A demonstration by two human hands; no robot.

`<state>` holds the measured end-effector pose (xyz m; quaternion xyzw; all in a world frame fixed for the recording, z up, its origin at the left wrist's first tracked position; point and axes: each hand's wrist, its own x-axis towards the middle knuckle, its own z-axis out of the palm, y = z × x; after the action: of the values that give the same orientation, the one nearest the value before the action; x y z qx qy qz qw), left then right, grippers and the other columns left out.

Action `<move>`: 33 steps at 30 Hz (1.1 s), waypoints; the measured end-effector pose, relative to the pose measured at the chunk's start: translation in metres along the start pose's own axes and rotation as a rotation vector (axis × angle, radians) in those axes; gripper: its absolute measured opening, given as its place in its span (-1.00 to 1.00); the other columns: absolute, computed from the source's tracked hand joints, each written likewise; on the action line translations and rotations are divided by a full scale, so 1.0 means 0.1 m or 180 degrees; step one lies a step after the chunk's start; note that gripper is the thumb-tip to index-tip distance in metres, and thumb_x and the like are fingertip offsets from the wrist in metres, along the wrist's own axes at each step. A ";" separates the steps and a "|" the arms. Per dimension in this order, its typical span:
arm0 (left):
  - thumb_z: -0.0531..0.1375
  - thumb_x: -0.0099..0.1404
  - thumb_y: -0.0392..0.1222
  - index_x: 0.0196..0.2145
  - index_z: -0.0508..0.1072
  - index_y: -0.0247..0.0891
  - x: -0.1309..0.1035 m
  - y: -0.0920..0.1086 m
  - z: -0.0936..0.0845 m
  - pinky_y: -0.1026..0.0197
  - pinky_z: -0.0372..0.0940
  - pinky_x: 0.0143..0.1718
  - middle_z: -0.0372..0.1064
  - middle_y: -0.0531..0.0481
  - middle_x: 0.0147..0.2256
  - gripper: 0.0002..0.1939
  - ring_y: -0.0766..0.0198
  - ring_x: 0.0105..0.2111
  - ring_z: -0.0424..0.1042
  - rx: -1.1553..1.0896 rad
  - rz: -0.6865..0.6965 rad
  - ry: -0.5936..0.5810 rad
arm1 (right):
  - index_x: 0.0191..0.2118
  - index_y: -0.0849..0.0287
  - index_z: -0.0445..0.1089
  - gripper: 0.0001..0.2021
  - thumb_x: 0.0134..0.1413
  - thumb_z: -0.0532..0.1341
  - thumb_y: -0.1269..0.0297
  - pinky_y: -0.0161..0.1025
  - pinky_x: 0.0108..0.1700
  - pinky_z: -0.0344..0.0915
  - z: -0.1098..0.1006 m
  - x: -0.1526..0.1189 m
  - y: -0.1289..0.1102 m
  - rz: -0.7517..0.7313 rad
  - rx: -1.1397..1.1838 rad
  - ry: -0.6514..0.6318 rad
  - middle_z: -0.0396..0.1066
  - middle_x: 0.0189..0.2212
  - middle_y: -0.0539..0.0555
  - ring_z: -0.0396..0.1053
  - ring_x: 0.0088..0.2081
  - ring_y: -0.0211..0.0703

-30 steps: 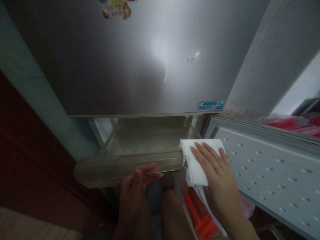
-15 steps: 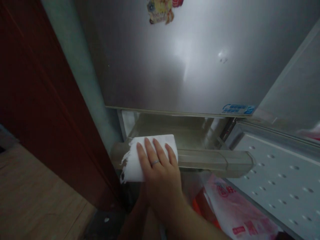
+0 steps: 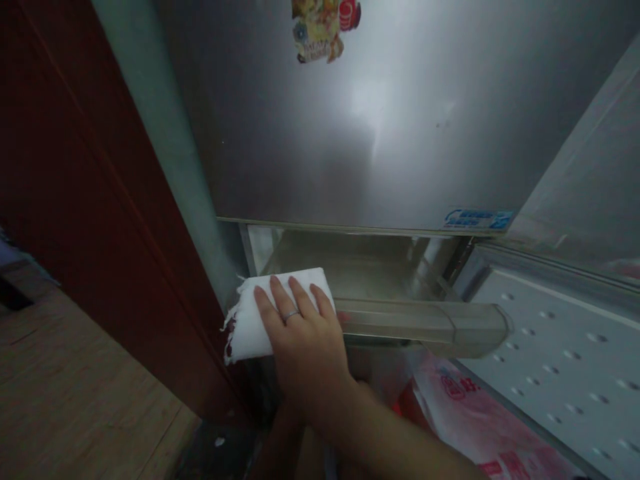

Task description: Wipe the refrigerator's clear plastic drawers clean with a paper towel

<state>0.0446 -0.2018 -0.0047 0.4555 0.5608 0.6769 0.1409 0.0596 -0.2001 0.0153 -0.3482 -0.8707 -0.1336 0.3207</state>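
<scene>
My right hand, with a ring on one finger, holds a folded white cloth with a frayed left edge. Its fingers lie over the cloth, and the thumb is out of sight. The cloth covers the left part of the front rim of a pulled-out clear drawer, below a closed silver refrigerator door. My left forearm shows under the right wrist; the left hand itself is hidden.
An open inner door panel with raised dots stands at the right. Below the drawer is a pink and white plastic bag. A dark red door frame and a wooden floor are at the left.
My right hand and the white cloth have slid left along the drawer's front, so more of the rim shows. The view has shifted slightly.
</scene>
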 end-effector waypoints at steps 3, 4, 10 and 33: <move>0.22 0.29 -0.04 -0.19 0.56 -0.17 -0.13 -0.07 0.20 -0.19 0.32 0.10 0.53 -0.22 -0.10 -0.78 -0.12 0.07 0.44 -0.0607 -0.0104 -0.0284 | 0.27 0.16 0.25 -0.57 0.33 0.01 0.33 0.13 0.19 0.24 -0.15 -0.22 0.27 -0.0020 -0.0153 0.0120 0.28 0.27 0.08 0.27 0.24 0.12; 0.20 0.31 0.00 -0.19 0.55 -0.16 -0.17 -0.16 0.22 -0.16 0.32 0.12 0.54 -0.20 -0.10 -0.76 -0.10 0.06 0.45 -0.0905 -0.0214 -0.0423 | 0.27 0.15 0.24 -0.56 0.32 0.01 0.37 0.14 0.20 0.22 -0.20 -0.31 0.37 -0.0021 -0.0240 0.0132 0.28 0.27 0.06 0.27 0.24 0.11; 0.23 0.29 0.08 -0.24 0.57 -0.24 -0.21 -0.68 -0.10 0.04 0.46 -0.01 0.59 -0.13 -0.16 -0.67 0.07 -0.10 0.57 -0.1977 -0.0570 -0.0569 | 0.36 0.08 0.08 -0.34 0.16 -0.03 0.61 0.19 0.33 -0.04 -0.56 -0.99 1.00 0.0269 -0.0875 0.0118 0.17 0.34 0.01 0.10 0.34 0.03; 0.31 0.20 -0.02 0.31 0.11 -0.10 -0.09 -0.90 -0.80 0.07 0.06 0.32 0.01 -0.14 0.36 -0.22 0.07 0.34 0.08 -0.0677 -0.0325 0.0559 | 0.34 0.24 0.13 -0.41 0.20 -0.08 0.59 0.15 0.38 -0.18 -0.14 -0.63 0.40 0.0195 -0.0447 0.0432 0.18 0.33 0.10 -0.03 0.39 0.05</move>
<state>-0.0417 -0.2288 -0.0850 0.3479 0.5185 0.7617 0.1731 0.1284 -0.2104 -0.0142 -0.3864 -0.8244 -0.2077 0.3577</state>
